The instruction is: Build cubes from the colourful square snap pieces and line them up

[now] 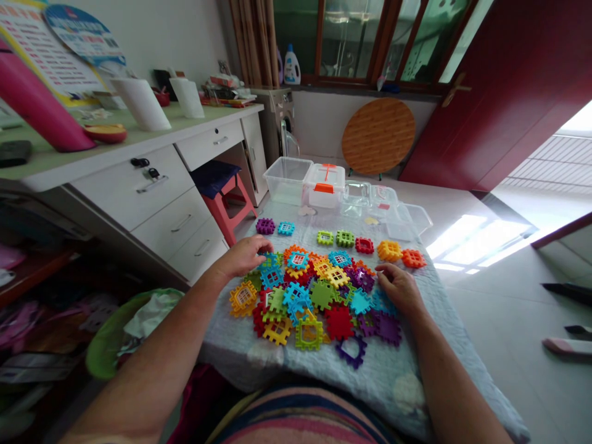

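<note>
A heap of colourful interlocking plastic tiles with notched edges covers the middle of the table, among them a red tile point(339, 323), a green tile point(322, 295) and a purple frame point(352, 351). My left hand point(246, 254) is over the heap's far left edge, fingers bent and apart from the thumb, beside a blue window tile point(269, 261). Whether the fingertips touch it I cannot tell. At the right edge, my right hand point(400, 287) rests with slightly curled fingers near a purple tile point(363, 279). Nothing shows in either hand.
Beyond the heap stand small separate stacks: purple point(265, 226), blue point(286, 228), green point(345, 238), red point(364, 245), yellow point(389, 250) and orange point(413, 258). Clear plastic boxes point(287, 185) line the table's far edge. A desk point(185, 145) and pink stool point(234, 213) are left.
</note>
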Demonstrator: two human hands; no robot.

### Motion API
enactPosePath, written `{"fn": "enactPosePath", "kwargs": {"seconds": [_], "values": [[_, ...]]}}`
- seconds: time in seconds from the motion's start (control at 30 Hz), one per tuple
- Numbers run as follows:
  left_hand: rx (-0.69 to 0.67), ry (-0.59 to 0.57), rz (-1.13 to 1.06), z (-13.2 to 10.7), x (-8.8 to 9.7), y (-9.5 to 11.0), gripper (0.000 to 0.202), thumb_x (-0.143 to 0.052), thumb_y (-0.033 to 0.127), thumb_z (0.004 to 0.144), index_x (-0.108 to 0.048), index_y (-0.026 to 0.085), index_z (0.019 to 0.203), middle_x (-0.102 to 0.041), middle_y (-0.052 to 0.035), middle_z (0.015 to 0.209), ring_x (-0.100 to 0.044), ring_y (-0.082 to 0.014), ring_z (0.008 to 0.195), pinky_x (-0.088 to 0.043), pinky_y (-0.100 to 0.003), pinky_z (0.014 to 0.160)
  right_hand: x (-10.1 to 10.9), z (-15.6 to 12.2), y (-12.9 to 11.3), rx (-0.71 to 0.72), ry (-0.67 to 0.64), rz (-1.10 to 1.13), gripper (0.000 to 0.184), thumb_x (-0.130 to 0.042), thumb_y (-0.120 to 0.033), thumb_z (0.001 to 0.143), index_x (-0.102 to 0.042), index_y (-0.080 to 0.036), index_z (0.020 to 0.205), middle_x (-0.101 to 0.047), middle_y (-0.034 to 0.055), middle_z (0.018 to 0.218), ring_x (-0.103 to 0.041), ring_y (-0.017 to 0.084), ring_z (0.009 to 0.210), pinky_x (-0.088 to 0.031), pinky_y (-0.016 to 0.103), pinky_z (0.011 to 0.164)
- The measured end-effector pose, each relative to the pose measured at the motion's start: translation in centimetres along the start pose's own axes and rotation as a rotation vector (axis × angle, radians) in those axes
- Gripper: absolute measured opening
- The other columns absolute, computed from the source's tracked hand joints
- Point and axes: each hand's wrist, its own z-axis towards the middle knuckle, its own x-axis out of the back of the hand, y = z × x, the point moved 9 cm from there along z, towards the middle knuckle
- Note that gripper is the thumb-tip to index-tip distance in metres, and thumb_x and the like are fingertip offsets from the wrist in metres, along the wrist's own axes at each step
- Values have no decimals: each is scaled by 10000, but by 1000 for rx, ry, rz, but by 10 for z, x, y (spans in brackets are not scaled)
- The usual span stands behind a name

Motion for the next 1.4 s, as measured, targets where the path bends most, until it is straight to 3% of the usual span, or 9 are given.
{"fn": "enactPosePath", "kwargs": {"seconds": [0.17, 0.3, 0.4, 0.47, 0.6, 0.77, 0.9, 1.03, 1.4], "values": [[-9, -27, 5, -2, 10, 17, 141, -508, 166, 690, -614, 174, 782, -634, -42, 794, -579, -189, 736, -438, -287, 678, -2, 1, 5, -10, 3, -3, 360, -486, -427, 766, -696, -166, 896, -542, -12, 578, -494, 152, 529, -388, 293, 575], [-21, 153, 99, 4, 22, 32, 163, -492, 118, 715, -598, 186, 820, -632, -47, 859, -590, -194, 798, -449, -297, 737, -3, 2, 8, -8, 5, 1, 348, -497, -412, 757, -700, -168, 901, -547, -13, 575, -497, 152, 527, -385, 291, 574], [-30, 259, 221, 10, 16, 34, 189, -481, 86, 741, -595, 195, 845, -620, -61, 909, -595, -218, 887, -458, -319, 809, -2, 2, 9, -2, 9, 16, 344, -500, -413, 759, -698, -167, 895, -544, -14, 576, -493, 150, 524, -385, 288, 571], [-20, 217, 272, 15, 4, 29, 198, -493, 77, 738, -603, 192, 855, -613, -72, 935, -596, -229, 922, -464, -325, 828, -2, 2, 9, 1, 10, 19, 343, -499, -415, 763, -698, -167, 892, -543, -13, 575, -488, 149, 523, -382, 287, 568], [-42, -31, 222, 15, -19, 19, 244, -581, 112, 707, -632, 169, 939, -625, -86, 1025, -597, -238, 1003, -469, -323, 891, -3, 2, 11, -2, 3, 19, 344, -498, -413, 768, -698, -165, 899, -542, -12, 575, -476, 148, 522, -376, 288, 566], [-46, -155, 126, 16, -19, 13, 473, -651, 181, 701, -598, 158, 1170, -607, -121, 1255, -547, -260, 1192, -395, -358, 1046, -5, 3, 12, -8, -5, 17, 349, -494, -412, 772, -698, -164, 909, -546, -10, 583, -481, 151, 531, -378, 291, 576], [-17, -226, 65, 25, -28, 7, 561, -667, 202, 686, -569, 141, 1235, -613, -142, 1280, -572, -274, 1182, -421, -360, 1023, -4, 2, 11, -8, -4, 16, 352, -493, -416, 775, -699, -164, 907, -541, -11, 579, -477, 151, 530, -377, 290, 577], [8, -246, 22, 30, -36, 3, 606, -680, 189, 657, -567, 123, 1248, -641, -137, 1247, -616, -267, 1122, -462, -321, 963, -4, 2, 11, -5, 0, 20, 351, -499, -414, 769, -700, -164, 912, -544, -11, 580, -481, 151, 532, -377, 287, 574], [-13, -199, 74, 28, -33, 6, 515, -659, 219, 719, -600, 125, 1222, -647, -131, 1258, -610, -257, 1137, -440, -323, 997, -2, 1, 9, -6, 5, 23, 350, -489, -409, 772, -697, -161, 907, -554, -8, 595, -492, 150, 536, -389, 288, 578]]}}
